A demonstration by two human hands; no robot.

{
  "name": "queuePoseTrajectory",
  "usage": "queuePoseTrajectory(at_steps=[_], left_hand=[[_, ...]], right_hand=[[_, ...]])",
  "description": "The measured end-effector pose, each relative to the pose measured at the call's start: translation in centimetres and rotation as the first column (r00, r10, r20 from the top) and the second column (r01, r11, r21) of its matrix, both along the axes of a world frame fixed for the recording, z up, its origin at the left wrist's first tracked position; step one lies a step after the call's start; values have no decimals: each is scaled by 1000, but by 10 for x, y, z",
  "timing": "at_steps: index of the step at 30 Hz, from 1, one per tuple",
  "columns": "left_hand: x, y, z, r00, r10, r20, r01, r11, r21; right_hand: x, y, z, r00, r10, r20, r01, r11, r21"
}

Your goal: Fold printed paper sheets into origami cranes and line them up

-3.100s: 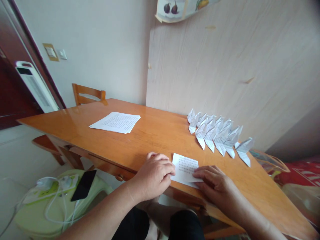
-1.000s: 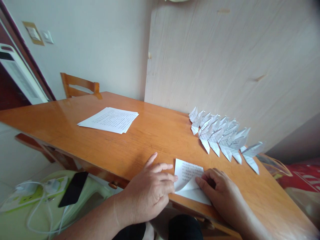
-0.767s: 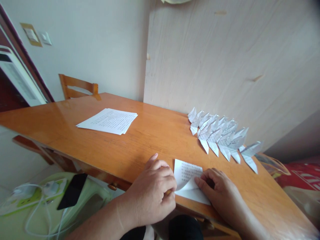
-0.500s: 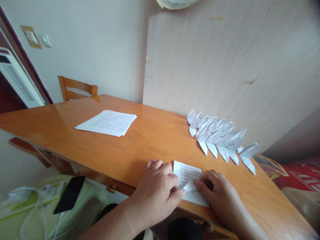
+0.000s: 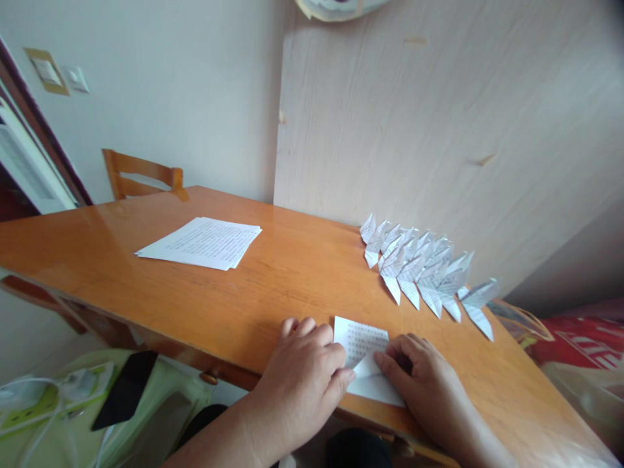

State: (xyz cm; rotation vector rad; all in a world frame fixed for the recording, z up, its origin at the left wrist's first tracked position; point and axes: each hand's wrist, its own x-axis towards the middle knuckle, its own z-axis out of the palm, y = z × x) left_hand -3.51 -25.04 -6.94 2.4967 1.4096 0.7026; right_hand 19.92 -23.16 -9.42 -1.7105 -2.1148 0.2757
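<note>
A small printed paper sheet (image 5: 363, 341) lies at the near edge of the wooden table (image 5: 273, 273), one corner folded over. My left hand (image 5: 302, 380) has its fingers curled, the thumb pressing the folded flap at the sheet's left side. My right hand (image 5: 422, 380) rests on the sheet's right part, its fingertips pinning the fold. A row of several folded paper cranes (image 5: 422, 266) stands further back to the right, near the wall panel.
A stack of printed sheets (image 5: 202, 242) lies on the table's left part. A wooden chair (image 5: 139, 172) stands behind the table. A green stool (image 5: 97, 403) with a black phone (image 5: 124, 390) and a power strip sits lower left. Red fabric (image 5: 575, 341) lies right.
The flat sheet has had a corner lifted and folded over. My left hand moved from spread fingers to a curled press on the flap. The view drifted slightly.
</note>
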Motion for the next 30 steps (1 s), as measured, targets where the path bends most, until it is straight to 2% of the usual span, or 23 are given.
queuePoseTrajectory(at_steps=[16, 30], left_hand=[[0, 2, -1, 1000, -6, -12, 6, 1000, 7], [0, 2, 0, 1000, -6, 5, 6, 1000, -24]], right_hand=[[2, -1, -1, 998, -1, -66, 1, 1000, -14], [-2, 0, 2, 999, -13, 53, 13, 1000, 0]])
